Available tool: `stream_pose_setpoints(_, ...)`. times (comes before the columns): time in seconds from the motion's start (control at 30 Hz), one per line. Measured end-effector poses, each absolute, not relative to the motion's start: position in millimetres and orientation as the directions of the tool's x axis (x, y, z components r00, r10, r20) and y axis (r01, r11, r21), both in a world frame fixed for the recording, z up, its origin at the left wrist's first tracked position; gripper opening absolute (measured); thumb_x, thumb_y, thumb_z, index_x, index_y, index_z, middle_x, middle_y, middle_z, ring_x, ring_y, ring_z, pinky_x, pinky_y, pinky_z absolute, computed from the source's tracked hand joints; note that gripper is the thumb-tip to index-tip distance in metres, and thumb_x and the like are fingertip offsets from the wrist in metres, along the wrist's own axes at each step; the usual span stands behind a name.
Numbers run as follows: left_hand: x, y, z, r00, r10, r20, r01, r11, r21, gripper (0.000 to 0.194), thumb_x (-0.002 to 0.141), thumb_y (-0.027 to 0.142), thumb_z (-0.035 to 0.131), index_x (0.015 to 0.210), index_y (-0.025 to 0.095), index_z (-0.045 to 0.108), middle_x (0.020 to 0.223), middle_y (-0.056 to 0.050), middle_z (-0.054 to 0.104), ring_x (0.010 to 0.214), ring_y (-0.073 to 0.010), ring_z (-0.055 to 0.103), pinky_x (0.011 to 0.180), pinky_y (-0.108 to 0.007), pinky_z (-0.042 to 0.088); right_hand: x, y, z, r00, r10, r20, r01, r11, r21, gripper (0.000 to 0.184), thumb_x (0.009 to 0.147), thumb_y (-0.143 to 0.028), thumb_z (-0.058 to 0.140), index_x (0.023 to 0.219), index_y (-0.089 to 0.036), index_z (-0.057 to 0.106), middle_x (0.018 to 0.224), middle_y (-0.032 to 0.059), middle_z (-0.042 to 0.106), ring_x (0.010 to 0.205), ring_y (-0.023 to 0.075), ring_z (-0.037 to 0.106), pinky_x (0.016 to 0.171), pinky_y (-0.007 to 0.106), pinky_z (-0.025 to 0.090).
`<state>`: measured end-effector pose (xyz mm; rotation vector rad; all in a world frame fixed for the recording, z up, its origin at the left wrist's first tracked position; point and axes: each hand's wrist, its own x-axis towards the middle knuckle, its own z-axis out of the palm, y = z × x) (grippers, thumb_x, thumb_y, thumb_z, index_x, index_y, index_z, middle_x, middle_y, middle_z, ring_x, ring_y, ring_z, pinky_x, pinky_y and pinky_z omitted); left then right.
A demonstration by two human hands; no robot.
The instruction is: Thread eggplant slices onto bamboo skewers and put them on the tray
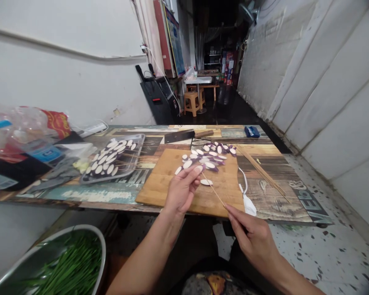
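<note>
Between the fingertips of my left hand is a pale oval eggplant slice. My right hand pinches the lower end of a thin wooden skewer, whose upper end meets the slice; how deep it goes in I cannot tell. Both hands are over the front of a wooden cutting board. Beyond them, a heap of purple-skinned eggplant slices spreads across the board's far edge. One loose slice lies close to the skewer.
Left of the board, a tray holds skewered slices. A cleaver lies behind the board, a blue box at the back right. Bare skewers lie right. Plastic bottles and bags crowd the left; a bowl of green stalks is below.
</note>
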<state>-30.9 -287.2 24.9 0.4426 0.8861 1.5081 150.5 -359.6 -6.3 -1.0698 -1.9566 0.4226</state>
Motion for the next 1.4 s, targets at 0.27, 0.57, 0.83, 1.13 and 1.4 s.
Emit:
stream_pose_setpoints(0.27, -34.0, -288.7, 28.3, -0.075, 0.965, -0.252, -0.652, 0.144, 0.744, 0.019, 0.061, 0.01, 0.072, 0.079, 0.007, 0.068, 0.083, -0.008, 0.065, 0.058, -0.0032, 0.053, 0.046, -0.009, 0.042, 149.7, -360.5, -5.6, -0.262, 0.816, 0.515, 0.518, 0.569, -0.638, 0.031, 0.086, -0.015, 0.045, 0.112, -0.017, 0.061, 0.092, 0.0071, 0.069, 0.077, 0.0148, 0.066, 0.066, 0.022, 0.054)
stream_pose_setpoints(0.57, -34.8, -288.5, 37.7, -0.009, 0.974, -0.224, -0.623, 0.17, 0.763, 0.02, 0.059, 0.011, 0.073, 0.079, 0.008, 0.069, 0.078, -0.008, 0.064, 0.056, -0.0026, 0.051, 0.044, -0.009, 0.04, 146.5, -355.0, -4.3, -0.217, 0.836, 0.504, 0.484, 0.54, -0.688, 0.032, 0.087, -0.019, 0.043, 0.112, -0.019, 0.062, 0.068, 0.0022, 0.067, 0.055, 0.0108, 0.06, 0.055, 0.019, 0.051)
stream_pose_setpoints(0.83, -28.1, -289.9, 42.4, -0.061, 0.985, -0.161, -0.576, 0.097, 0.812, 0.022, 0.058, 0.014, 0.075, 0.079, 0.009, 0.07, 0.077, -0.006, 0.064, 0.056, -0.0032, 0.051, 0.045, -0.011, 0.039, 140.5, -350.8, -7.6, -0.182, 0.857, 0.482, 0.456, 0.508, -0.731, 0.031, 0.087, -0.019, 0.043, 0.11, -0.014, 0.063, 0.054, 0.0, 0.058, 0.051, 0.0109, 0.056, 0.055, 0.02, 0.05)
stream_pose_setpoints(1.13, -16.6, -298.3, 44.8, -0.05, 0.988, -0.146, -0.504, 0.101, 0.858, 0.022, 0.055, 0.017, 0.077, 0.074, 0.01, 0.07, 0.072, -0.007, 0.064, 0.053, -0.0046, 0.051, 0.044, -0.014, 0.039, 138.5, -343.7, -0.7, -0.135, 0.894, 0.428, 0.383, 0.446, -0.809, 0.029, 0.086, -0.023, 0.045, 0.106, -0.016, 0.065, 0.055, -0.0002, 0.059, 0.05, 0.0106, 0.055, 0.051, 0.02, 0.046)
stream_pose_setpoints(1.4, 12.9, -317.6, 25.7, 0.012, 0.991, -0.132, -0.38, 0.127, 0.916, 0.024, 0.064, 0.029, 0.071, 0.081, 0.012, 0.069, 0.069, -0.004, 0.061, 0.059, -0.0078, 0.05, 0.044, -0.016, 0.037, 136.0, -326.4, 13.8, -0.065, 0.935, 0.348, 0.415, 0.342, -0.843, 0.021, 0.086, -0.027, 0.045, 0.078, -0.015, 0.061, 0.059, -0.0004, 0.055, 0.052, 0.009, 0.048, 0.05, 0.019, 0.038)
